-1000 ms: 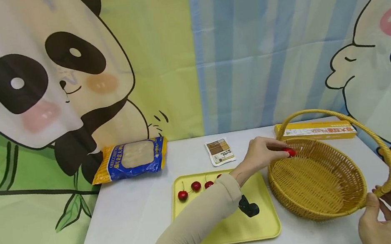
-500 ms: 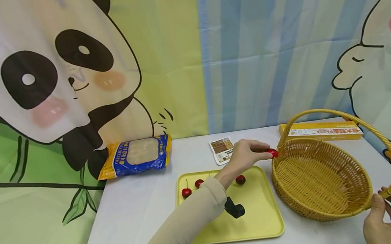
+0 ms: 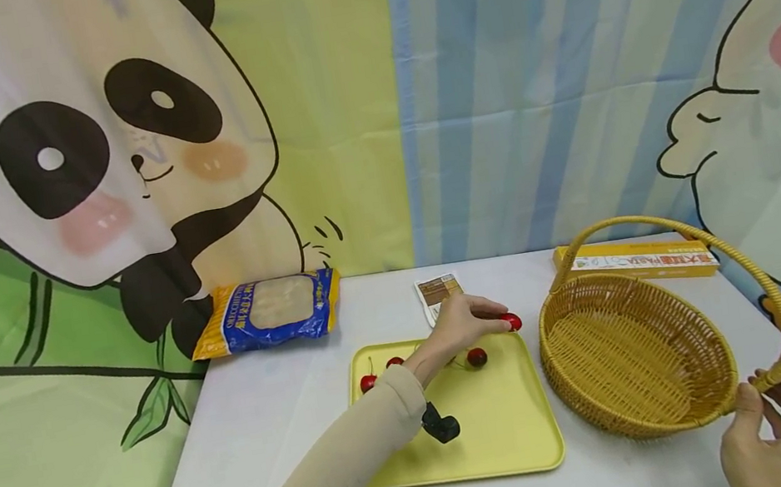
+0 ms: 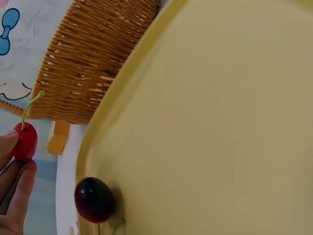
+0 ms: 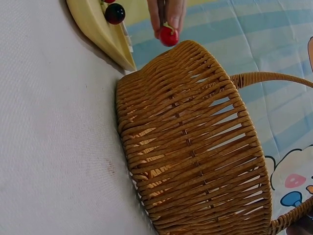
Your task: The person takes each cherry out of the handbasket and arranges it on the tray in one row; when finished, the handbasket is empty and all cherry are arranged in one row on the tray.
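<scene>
My left hand [image 3: 458, 326] pinches a red cherry [image 3: 512, 321] between thumb and fingertips, above the far right corner of the yellow tray [image 3: 499, 438]. In the left wrist view the held cherry [image 4: 26, 143] has its green stem pointing up. A darker cherry [image 3: 477, 358] lies on the tray below that hand, and more cherries [image 3: 368, 382] sit at its far left, partly hidden by my sleeve. To the right stands a round wicker basket [image 3: 620, 361] with an arched handle. My right hand [image 3: 776, 430] grips the handle's near end, where it joins the rim.
Behind the tray lies a small flat packet [image 3: 436, 291], partly covered by my left hand. A blue and yellow pasta bag [image 3: 279, 310] is at the back left. A yellow pasta box [image 3: 666, 259] lies behind the basket. A printed curtain [image 3: 341, 116] backs the white table.
My left hand has moved left with the cherry, from over the basket's left rim to over the tray's far right corner. My right hand has kept its hold on the basket.
</scene>
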Tool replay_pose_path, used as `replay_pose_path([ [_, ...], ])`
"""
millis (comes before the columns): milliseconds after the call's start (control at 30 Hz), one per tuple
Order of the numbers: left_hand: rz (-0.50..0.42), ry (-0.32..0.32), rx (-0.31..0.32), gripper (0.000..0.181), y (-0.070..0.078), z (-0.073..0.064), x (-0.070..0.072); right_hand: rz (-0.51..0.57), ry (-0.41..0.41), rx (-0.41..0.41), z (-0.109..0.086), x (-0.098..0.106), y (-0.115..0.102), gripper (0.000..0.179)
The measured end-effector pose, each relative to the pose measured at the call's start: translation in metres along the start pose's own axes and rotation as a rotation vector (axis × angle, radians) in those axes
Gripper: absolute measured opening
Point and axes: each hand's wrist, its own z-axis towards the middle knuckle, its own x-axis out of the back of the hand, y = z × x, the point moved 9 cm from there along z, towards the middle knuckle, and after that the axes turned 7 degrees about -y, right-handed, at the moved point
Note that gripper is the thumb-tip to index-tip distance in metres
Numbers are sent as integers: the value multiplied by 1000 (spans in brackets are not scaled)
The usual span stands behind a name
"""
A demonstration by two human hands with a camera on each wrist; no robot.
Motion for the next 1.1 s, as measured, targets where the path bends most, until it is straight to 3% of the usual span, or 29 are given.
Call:
replay_pose_path([
  [300,37,-39,9,18,-13,-3,-1,35,32,65,2,1,-4,44],
  [500,88,-55,12,17,-14,0,-4,25,28,52,2,-1,-3,44],
  [800,260,-130,-18,20,-9,2,-19,19,18,39,-1,0,-3,45],
  [1100,327,-138,-12,22,-12,4,-23,3,2,6,-1,0,-1,46],
])
